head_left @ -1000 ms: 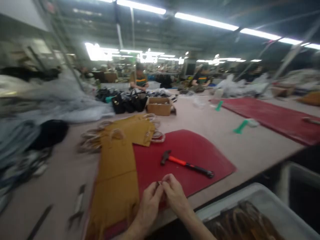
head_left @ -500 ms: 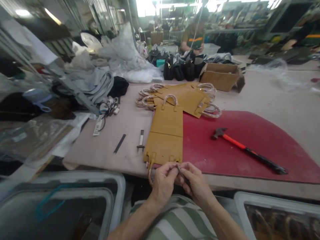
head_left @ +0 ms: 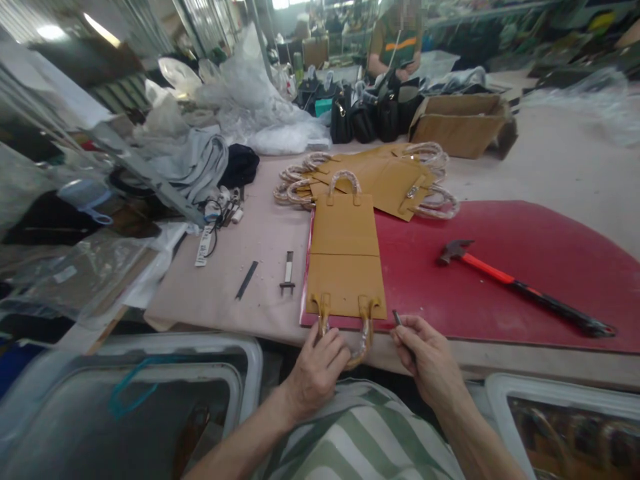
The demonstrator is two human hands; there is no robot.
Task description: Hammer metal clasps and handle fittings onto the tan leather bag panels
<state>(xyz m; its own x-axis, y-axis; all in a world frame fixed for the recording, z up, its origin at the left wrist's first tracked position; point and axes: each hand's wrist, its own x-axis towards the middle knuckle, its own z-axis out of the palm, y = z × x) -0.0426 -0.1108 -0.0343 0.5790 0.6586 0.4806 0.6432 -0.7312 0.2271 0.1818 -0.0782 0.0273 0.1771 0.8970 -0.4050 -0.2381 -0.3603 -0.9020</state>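
A tan leather bag panel [head_left: 345,273] lies lengthwise near the table's front edge, with a seam across its middle. It has one plastic-wrapped handle [head_left: 345,177] at the far end and another wrapped handle [head_left: 367,333] at the near end, hanging over the edge. My left hand [head_left: 320,363] has its fingers closed on the left side of the near handle. To the right of the panel, my right hand [head_left: 423,347] pinches a slim dark metal rod-like tool [head_left: 397,317], whose tip points up and away. Most of the tool is hidden by the fingers.
A claw hammer [head_left: 520,287] rests on the red mat [head_left: 500,233]. More tan panels [head_left: 375,177] are piled behind. Left of the panel lie a pronged metal tool [head_left: 289,273] and a dark strip [head_left: 247,280]. Grey bins [head_left: 250,353] flank me; a co-worker [head_left: 400,43] is beyond.
My hands, together at the panel's near edge before, have parted. The left now grips the near handle, which has swung into view as a loop; the right moved rightward with the dark tool.
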